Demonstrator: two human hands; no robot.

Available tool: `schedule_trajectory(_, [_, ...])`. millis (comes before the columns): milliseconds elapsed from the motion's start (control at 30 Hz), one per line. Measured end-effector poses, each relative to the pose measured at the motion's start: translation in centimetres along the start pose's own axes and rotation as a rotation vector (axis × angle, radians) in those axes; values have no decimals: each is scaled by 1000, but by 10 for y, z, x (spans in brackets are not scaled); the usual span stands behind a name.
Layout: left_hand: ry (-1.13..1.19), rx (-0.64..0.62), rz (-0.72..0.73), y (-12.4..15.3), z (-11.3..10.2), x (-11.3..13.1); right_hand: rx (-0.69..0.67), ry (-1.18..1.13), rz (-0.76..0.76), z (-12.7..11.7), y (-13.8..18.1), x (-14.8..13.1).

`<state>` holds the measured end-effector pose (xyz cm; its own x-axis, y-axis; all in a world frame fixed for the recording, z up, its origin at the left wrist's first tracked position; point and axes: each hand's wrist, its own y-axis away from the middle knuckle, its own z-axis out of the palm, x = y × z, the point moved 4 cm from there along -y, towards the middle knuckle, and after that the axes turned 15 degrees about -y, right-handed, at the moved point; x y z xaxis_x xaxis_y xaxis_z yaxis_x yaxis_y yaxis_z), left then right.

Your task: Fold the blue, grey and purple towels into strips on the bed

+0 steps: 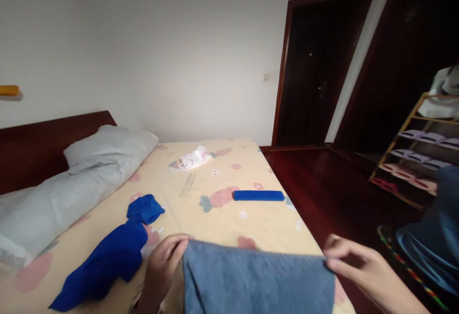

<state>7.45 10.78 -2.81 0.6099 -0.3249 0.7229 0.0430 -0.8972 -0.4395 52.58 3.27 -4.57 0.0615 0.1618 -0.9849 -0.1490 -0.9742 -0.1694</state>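
Note:
A grey-blue towel (pixel 258 280) with a stitched edge is stretched between my two hands at the near side of the bed. My left hand (pixel 167 259) pinches its upper left corner. The upper right corner is pinched between the thumb and fingers of my right hand (pixel 349 259). The towel's lower part runs out of view. To the left of my left hand lies a crumpled bright blue cloth (pixel 107 264), with a smaller bunched blue cloth (pixel 145 209) just beyond it. Farther off, a neatly folded blue strip of cloth (pixel 258 195) rests near the bed's right edge.
The bed (pixel 201 228) has a cream sheet with carrot prints. Grey pillows (pixel 89 175) lie along the headboard (pixel 32 154). A crumpled white plastic bag (pixel 194 157) sits at the far side. On the right are a slipper rack (pixel 401 137) and a dark blue draped thing (pixel 430 237).

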Motion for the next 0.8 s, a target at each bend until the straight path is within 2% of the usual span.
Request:
schedule_trajectory(100, [97,-94,-17,-50,67,-36,7,-75,97,14,-64,37])
schedule_trajectory(200, [84,-150,-38,-87,129,-86,38,-175,169,30,-123,102])
schedule_trajectory(267, [47,-173,-71,-103,165,-121,143,-120,230,38,-154,149])
schedule_trajectory(367, [-15,-177,-144,-116,210,-166,230,-49,283,51,-187,207])
schedule_trajectory(467, [-68,-182,-202,-123,242,-196,261,53,277,59,-206,241])
schedule_trajectory(567, [-145,-177,-255,-123,256,-208,258,220,276,63,-210,254])
schedule_trajectory(633, [-207,-144,-284,-111,252,-204,258,293,273,62,-198,252])
schedule_trajectory(700, [-251,-112,-287,-87,239,-192,237,325,263,59,-169,246])
schedule_trajectory(733, [-287,-135,-267,-71,230,-184,209,332,267,57,-149,243])
schedule_trajectory(800, [-418,-300,-198,-34,213,-167,130,346,307,51,-96,238])
